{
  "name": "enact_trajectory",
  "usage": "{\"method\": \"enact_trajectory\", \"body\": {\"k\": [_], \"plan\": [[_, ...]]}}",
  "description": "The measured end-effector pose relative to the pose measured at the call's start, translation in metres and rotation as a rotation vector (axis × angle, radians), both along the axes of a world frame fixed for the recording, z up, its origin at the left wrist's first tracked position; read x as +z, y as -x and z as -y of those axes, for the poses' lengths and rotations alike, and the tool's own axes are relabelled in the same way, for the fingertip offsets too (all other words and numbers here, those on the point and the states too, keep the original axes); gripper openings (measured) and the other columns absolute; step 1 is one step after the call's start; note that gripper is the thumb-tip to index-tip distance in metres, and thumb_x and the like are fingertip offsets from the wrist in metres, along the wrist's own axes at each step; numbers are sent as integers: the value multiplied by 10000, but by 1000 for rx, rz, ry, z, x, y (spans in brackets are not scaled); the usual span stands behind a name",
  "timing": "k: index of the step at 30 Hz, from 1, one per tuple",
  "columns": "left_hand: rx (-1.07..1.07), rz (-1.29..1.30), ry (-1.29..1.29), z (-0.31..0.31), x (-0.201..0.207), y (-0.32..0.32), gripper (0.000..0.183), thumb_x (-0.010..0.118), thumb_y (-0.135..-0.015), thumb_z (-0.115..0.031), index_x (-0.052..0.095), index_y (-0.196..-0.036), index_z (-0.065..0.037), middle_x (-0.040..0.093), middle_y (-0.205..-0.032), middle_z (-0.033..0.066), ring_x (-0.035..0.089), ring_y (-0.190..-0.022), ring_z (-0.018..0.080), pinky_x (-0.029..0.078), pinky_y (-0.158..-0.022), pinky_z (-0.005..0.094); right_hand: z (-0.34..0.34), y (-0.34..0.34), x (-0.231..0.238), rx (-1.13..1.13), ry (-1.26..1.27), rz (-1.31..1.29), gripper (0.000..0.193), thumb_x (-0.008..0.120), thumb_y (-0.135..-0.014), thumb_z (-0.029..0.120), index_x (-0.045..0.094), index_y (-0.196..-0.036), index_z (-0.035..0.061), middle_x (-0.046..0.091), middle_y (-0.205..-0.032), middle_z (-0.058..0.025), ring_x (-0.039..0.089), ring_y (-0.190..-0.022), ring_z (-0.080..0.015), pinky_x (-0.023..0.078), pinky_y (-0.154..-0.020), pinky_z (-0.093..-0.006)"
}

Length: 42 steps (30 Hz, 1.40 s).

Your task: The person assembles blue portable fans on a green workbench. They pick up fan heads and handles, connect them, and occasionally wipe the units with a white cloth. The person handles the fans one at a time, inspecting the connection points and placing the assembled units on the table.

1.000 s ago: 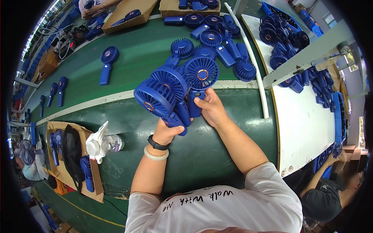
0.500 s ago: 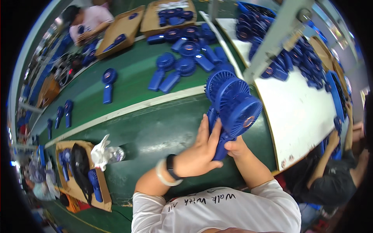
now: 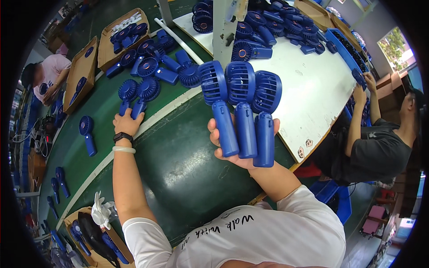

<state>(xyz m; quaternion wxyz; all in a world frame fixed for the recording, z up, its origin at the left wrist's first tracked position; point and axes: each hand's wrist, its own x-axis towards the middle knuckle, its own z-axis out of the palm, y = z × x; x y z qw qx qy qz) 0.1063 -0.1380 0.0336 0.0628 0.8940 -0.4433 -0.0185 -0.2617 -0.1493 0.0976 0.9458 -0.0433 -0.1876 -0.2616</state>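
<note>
In my right hand [image 3: 243,161] I hold up three blue handheld fans [image 3: 244,129] side by side, their handles hanging down and their round cages on top. My fingers wrap behind the handles. My left hand [image 3: 127,123] reaches out over the green conveyor belt [image 3: 107,138] to two more blue fans lying close together. Between its thumb and forefinger is the handle of the right-hand fan [image 3: 142,100]; its other fingers touch the end of the left-hand fan [image 3: 127,91].
More fans [image 3: 147,66] lie heaped beyond my left hand, beside open cardboard boxes [image 3: 103,56]. A grey post [image 3: 223,44] rises at the white table [image 3: 295,102], which carries a fan pile. A co-worker [image 3: 380,143] sits at right; another person [image 3: 51,78] is far left.
My left hand has left the held fans and stretched forward left to the belt. The right hand has lifted and spread the three fans. My view has swung right.
</note>
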Motion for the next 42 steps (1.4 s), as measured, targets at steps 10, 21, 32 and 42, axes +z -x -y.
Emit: {"method": "enact_trajectory", "body": {"k": [10,21,32,42], "plan": [[-23,180,333,-108,2,43,443,671,-762,-391,598,-1071,-82,429,-1166,335,424,-1063,500,369,-910,533,22,18,-4,-78,45,-79,903,768,-641,562,414,-1322,87,312,-1364,-184,370,-1246,-306,362,-995,-504],[166,191,126,-224,24,132,578,766,-642,-209,566,-1176,-112,375,-1279,261,385,-1138,451,321,-969,536,103,138,-7,-707,718,-1677,639,703,-685,142,421,-1244,14,538,-964,-62,554,-848,-173,474,-771,-297],[144,-1801,838,-180,22,132,459,527,-907,-196,373,-1298,-10,558,-1074,146,597,-861,254,525,-753,362,164,151,-42,-1185,1620,-2759,794,751,-692,296,380,-1340,27,423,-1299,-236,432,-1184,-387,355,-999,-439],[-38,-2572,1086,-137,2,122,427,460,-952,-337,396,-1273,-64,524,-982,126,521,-732,188,483,-571,288,72,28,-14,-1391,1836,-1712,417,642,-738,-7,541,-1142,10,539,-1161,-156,495,-1120,-309,358,-988,-373]]}}
